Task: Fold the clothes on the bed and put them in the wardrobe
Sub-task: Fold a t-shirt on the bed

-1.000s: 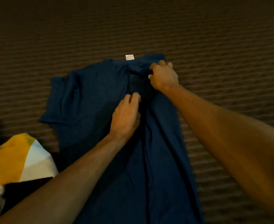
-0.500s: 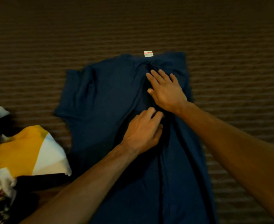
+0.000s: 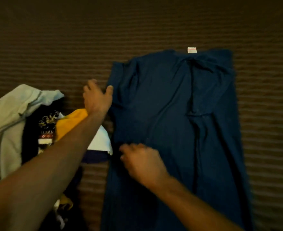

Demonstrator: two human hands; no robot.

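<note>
Head view: left hand pinching sleeve edge of dark blue cotton T-shirt; right hand blurred, cannot tell grip, resting on shirt; crumpled clothes pile lying beside left hand.

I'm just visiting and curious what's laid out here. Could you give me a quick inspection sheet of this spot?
Surface: brown ribbed bedcover, dimly lit.
Job's things: navy T-shirt spread flat, right side folded inward, white neck label at top.
Clutter: pile to the left with a grey garment, a yellow and white garment and a dark printed one.
Hands: left hand at the shirt's left sleeve edge; right hand on the shirt's lower left, blurred.
Cables: nothing seen.
Surroundings: nothing seen.
</note>
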